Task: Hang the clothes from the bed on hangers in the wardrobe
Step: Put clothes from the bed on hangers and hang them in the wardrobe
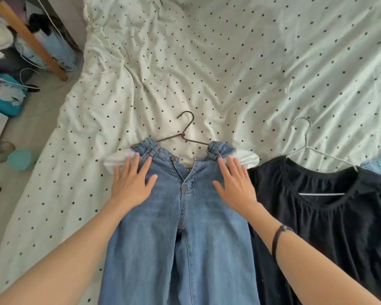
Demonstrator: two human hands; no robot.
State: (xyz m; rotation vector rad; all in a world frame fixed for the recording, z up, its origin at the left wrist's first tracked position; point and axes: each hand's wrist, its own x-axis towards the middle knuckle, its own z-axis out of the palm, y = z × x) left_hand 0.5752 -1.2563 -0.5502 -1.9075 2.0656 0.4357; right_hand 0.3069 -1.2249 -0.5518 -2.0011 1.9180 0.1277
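Jeans (180, 227) lie on the bed (229, 73), a hanger (186, 133) seemingly through the waistband; top (330, 227) to their right

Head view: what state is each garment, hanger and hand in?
jeans: flat on bed, unbuttoned, unzipped, waistband on dark hanger
dark hanger: on bed, white pads poking out
black top: on white hanger, flat
left hand: fingers straight, pressing jeans
right hand: same

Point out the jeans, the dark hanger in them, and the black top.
jeans (207, 216): head view, on the right thigh panel.
dark hanger (188, 125): head view, on the hook's stem.
black top (317, 227): head view, on the gathered chest fabric.
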